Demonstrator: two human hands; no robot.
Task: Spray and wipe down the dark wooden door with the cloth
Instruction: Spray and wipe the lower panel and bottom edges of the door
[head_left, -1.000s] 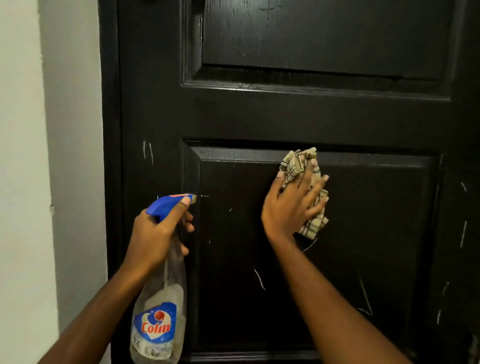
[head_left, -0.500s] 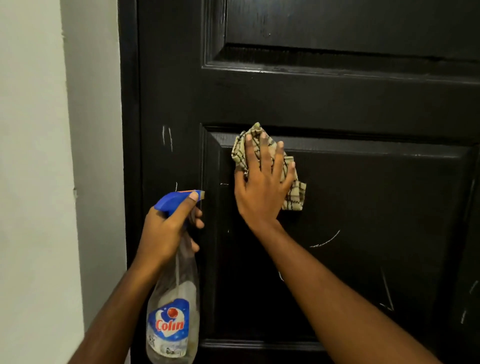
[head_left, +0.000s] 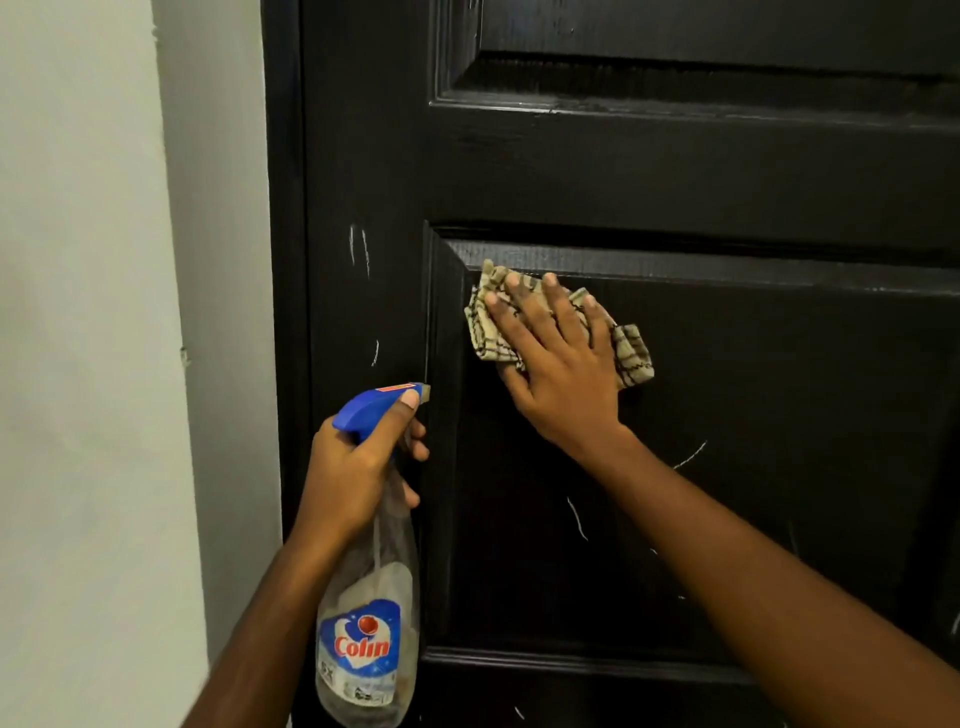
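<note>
Change since earlier: cloth (head_left: 631, 353) and right hand (head_left: 558, 364) are found further left on the lower panel than a second ago, now close to the panel's upper left corner; the spray bottle (head_left: 371, 597) is held much where it was.
Surroundings: a pale wall (head_left: 93, 364) is seen left of the door frame (head_left: 283, 312); white scratch marks (head_left: 359, 249) are scattered over the dark wooden door (head_left: 675, 182), on the left stile and across the lower panel (head_left: 779, 467).
In the way: most of the cloth is covered by the right hand, only its edges being shown; the bottle's neck is hidden by the left hand (head_left: 353, 467).
Right hand pose: laid flat with fingers spread, palm pressed on the bunched checked cloth against the panel, fingertips pointed up and left, forearm stretched in from lower right.
Left hand pose: clenched around the bottle's neck below the blue trigger head (head_left: 363, 408), a finger laid along the head toward the nozzle, which is aimed at the door.
Bottle: held upright, just beside the panel's left edge, label "Colin" turned to the camera.
</note>
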